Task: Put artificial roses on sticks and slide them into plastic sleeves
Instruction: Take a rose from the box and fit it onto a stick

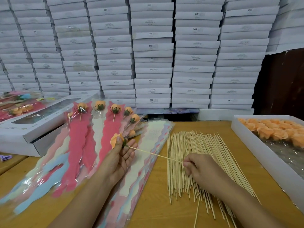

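Observation:
My left hand (120, 155) pinches an orange artificial rose (115, 140) by its head above the sleeves. A thin wooden stick (154, 154) runs from the rose's green base to my right hand (199, 167), which pinches its far end. Below the right hand lies a spread pile of loose sticks (197, 162). A stack of empty plastic sleeves (148, 162) in white, pink and blue lies under the left hand. Several finished roses in sleeves (98, 129) fan out to the left.
An open white box of loose orange roses (276, 130) stands at the right on the wooden table (156, 203). Long white boxes (37, 122) sit at the left with more sleeved flowers. A wall of stacked white boxes (153, 51) fills the back.

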